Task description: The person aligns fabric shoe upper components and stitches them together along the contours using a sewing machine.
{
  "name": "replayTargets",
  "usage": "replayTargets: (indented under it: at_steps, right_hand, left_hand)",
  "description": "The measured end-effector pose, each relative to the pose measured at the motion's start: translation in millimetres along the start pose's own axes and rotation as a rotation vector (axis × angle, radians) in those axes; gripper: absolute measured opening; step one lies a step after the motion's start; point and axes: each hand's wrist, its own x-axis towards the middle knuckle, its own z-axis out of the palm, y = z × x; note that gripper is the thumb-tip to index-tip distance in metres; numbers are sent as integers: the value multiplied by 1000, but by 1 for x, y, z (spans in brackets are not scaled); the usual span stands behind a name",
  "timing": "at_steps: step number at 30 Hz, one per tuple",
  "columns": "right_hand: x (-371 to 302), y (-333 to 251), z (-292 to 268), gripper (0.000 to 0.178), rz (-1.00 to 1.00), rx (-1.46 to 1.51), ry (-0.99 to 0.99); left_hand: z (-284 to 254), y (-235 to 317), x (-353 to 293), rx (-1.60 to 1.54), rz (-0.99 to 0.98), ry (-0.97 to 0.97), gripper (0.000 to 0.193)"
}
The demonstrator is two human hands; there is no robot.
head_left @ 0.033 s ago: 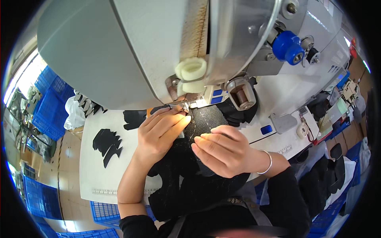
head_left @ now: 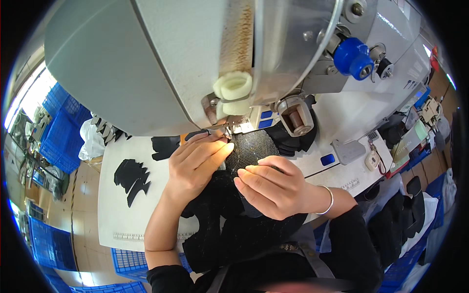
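Head view: shows no visible shift against the other picture, so reads as steady feeding under the needle rather than a new step

Left hand (head_left: 195,163) at 9 o'clock of the black mesh piece (head_left: 251,149), fingers stretched long and close together, laid flat on its edge, pinching nothing

Right hand (head_left: 273,188) at 5 o'clock of the mesh, fingers loosely bent, tips pressing down on the fabric, closed around nothing; silver bracelet (head_left: 328,200) on that wrist

Mesh piece spread just at 5 o'clock of the presser foot (head_left: 227,128), under the grey sewing machine (head_left: 146,63)

White table (head_left: 117,215) below, with black cut pieces (head_left: 131,177) at 9 o'clock of the hands

Blue crates (head_left: 61,134) stacked on the workshop floor at far 9 o'clock, more dark fabric piled at 4 o'clock
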Motion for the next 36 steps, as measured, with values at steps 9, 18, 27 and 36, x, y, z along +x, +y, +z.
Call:
replayTargets:
  at_steps: [9, 18, 27, 36]
  right_hand:
    - [2, 25, 5, 13, 122, 145, -9]
    - [-12, 58, 2, 27, 266, 299, -85]
    - [5, 25, -8, 14, 78, -25, -141]
    - [-2, 29, 12, 33, 141, 36, -32]
  left_hand:
    - [1, -11, -8, -52, -152, 9, 29]
    - [-40, -18, -2, -434, -501, -590, 31]
    - [-38, -26, -10, -1221, -948, -510, 33]
    - [-41, -107, -102, 484, -777, -795, 81]
